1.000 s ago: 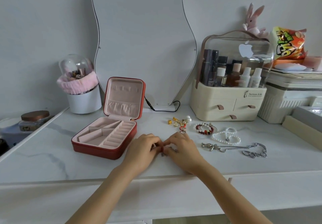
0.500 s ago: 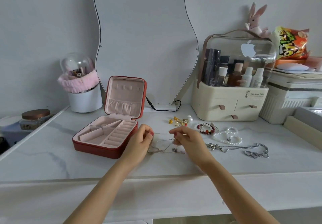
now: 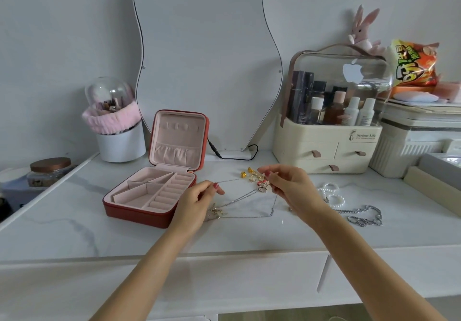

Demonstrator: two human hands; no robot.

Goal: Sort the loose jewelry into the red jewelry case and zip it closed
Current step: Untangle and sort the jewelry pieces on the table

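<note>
The red jewelry case point(image 3: 139, 214) lies open on the marble tabletop, its pink compartments bare and its lid upright. My left hand point(image 3: 197, 203) and my right hand point(image 3: 293, 187) each pinch an end of a thin silver necklace point(image 3: 245, 196), stretched between them just above the table to the right of the case. Its pendant point(image 3: 216, 213) dangles below my left hand. Gold and red rings and earrings point(image 3: 254, 177) lie behind the chain. A pearl bracelet point(image 3: 333, 194) and a thick silver chain point(image 3: 365, 214) rest to the right.
A wavy mirror point(image 3: 207, 58) stands behind the case with its cable point(image 3: 234, 154) on the tabletop. A cream cosmetics organizer point(image 3: 326, 151) sits at the back right, a white brush holder point(image 3: 121, 143) with a pink band at the back left, and boxes point(image 3: 429, 181) at the far right.
My hands were together on the tabletop pinching the necklace. They have since lifted and moved apart, drawing the thin chain out between them.
</note>
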